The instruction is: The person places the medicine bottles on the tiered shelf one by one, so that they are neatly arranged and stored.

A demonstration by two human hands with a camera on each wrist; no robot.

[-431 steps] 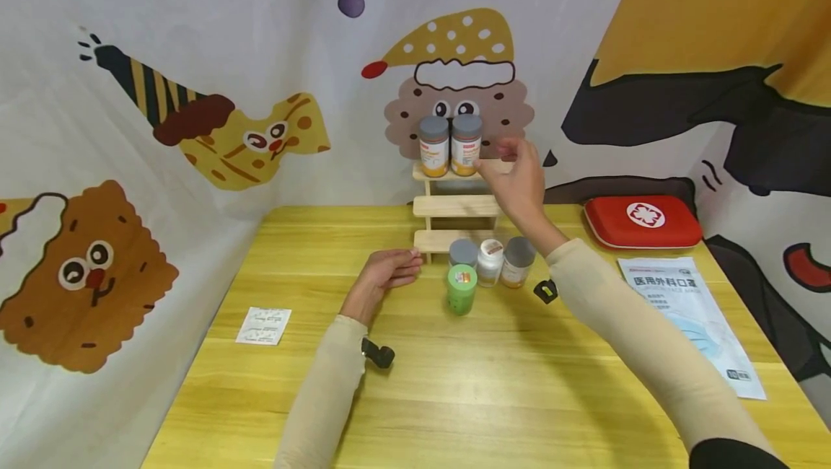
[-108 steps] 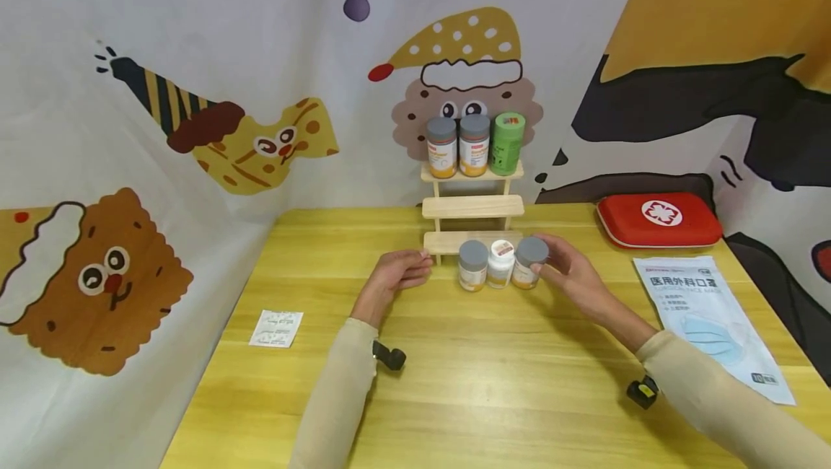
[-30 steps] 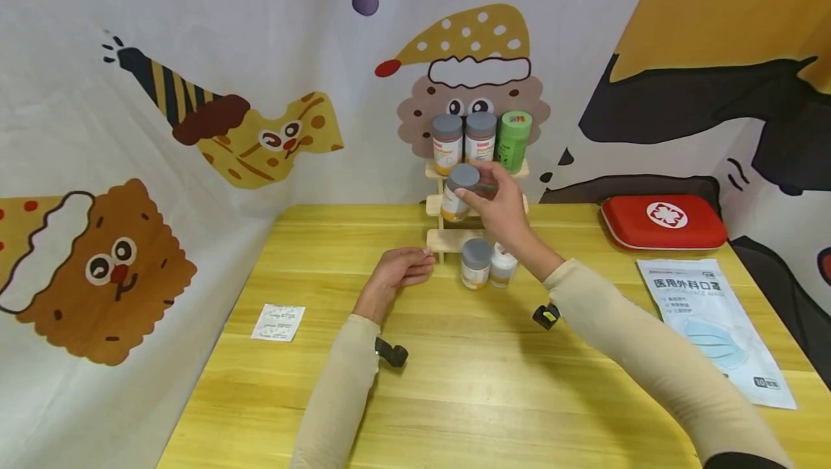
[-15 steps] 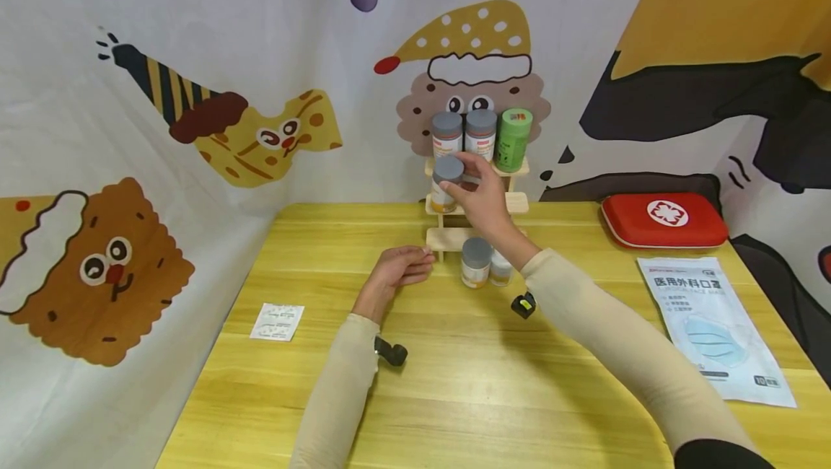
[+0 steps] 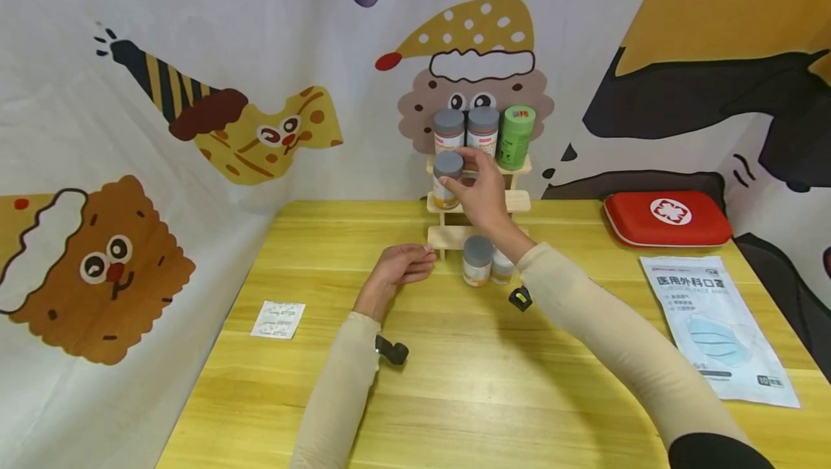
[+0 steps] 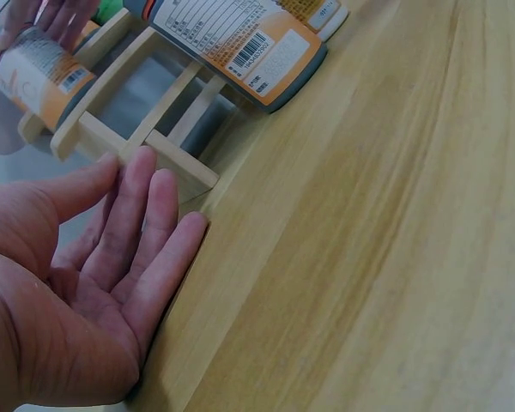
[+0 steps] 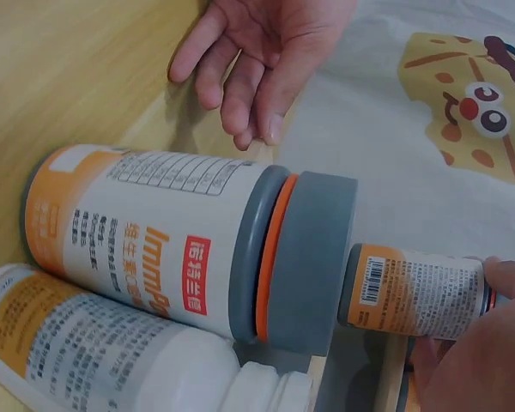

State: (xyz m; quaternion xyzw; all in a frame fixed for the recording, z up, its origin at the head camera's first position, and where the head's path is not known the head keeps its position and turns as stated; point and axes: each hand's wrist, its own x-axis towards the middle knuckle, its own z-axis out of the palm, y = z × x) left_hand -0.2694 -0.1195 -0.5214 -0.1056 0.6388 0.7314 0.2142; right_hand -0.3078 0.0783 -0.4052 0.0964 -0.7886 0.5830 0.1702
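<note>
- Behind everything hangs a white cloth [image 5: 286, 22] printed with cartoon snacks.
- Below it stands a wood-grained table [image 5: 454, 397].
- Toward its back is a three-step wooden stand [image 5: 446, 237].
- At the right side lies a flat mask packet [image 5: 720, 332].
- Just behind that sits a red zipped case [image 5: 667, 220] with a white emblem.
- The right hand [image 5: 483, 195] grips a grey-capped bottle [image 5: 447, 179] between thumb and fingers, upright at the left end of the middle step.
- The left hand [image 5: 401, 265] is loose and holds nothing, fingertips by the stand's lowest step; whether they touch is unclear.
- Two more grey-capped bottles [image 5: 449, 133] [image 5: 483, 133] and a green bottle [image 5: 517, 138] stand on the top step.
- Before the stand, another grey-capped bottle [image 5: 477, 263] stands beside a smaller white bottle [image 5: 502, 268], partly hidden.
- Near the left edge lies a small white sachet [image 5: 278, 320].
</note>
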